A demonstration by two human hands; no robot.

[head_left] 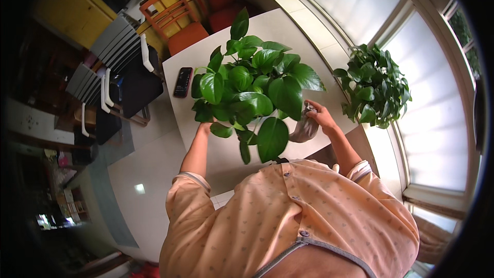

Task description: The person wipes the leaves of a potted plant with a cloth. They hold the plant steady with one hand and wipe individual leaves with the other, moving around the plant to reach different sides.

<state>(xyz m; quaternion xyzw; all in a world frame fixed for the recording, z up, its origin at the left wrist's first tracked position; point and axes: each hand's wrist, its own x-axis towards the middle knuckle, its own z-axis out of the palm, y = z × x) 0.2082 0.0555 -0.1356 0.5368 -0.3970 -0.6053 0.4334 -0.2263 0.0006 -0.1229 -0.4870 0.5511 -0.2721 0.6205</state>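
Note:
A leafy green potted plant point(270, 95) fills the middle of the white table point(182, 118); its pot is almost wholly hidden by foliage. My left hand point(205, 126) reaches in under the leaves at the plant's left, its fingers hidden behind them. At the plant's right, my right hand point(320, 114) grips a crumpled grey-brown cloth point(303, 128) that hangs down beside the leaves. A dark phone point(183, 82) with a red edge lies on the tabletop left of the plant.
A second leafy plant point(373, 85) stands along the window sill point(321, 44) on the right, beside frosted windows. Grey slatted chairs point(113, 46) with white arms are at the left. An orange wooden chair point(182, 36) stands at the table's far side, before yellow cupboards point(82, 5).

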